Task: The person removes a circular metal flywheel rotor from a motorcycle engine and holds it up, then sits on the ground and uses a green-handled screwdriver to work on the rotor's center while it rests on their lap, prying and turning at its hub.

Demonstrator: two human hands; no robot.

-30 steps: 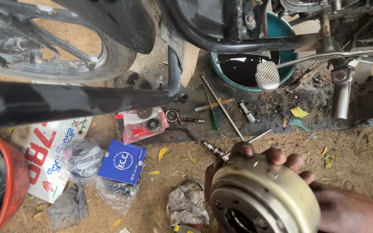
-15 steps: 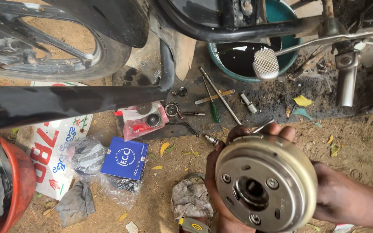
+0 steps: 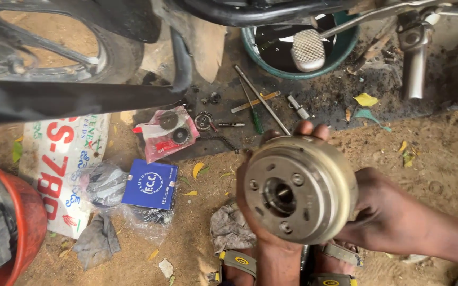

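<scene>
Your left hand (image 3: 261,212) cups the round metal drum (image 3: 298,189) from below and behind, fingertips showing over its top rim; your right hand (image 3: 380,212) clamps its right side. Both hands are closed on the drum, held above the sandy ground with its hub face turned toward you. Keep the grip even on both sides, as it looks heavy and likely oily. Beyond the drum lie a screwdriver (image 3: 251,111) and a long rod (image 3: 261,99); a grey rag (image 3: 230,229) sits just left of your left wrist. The open room lies right of your right hand.
</scene>
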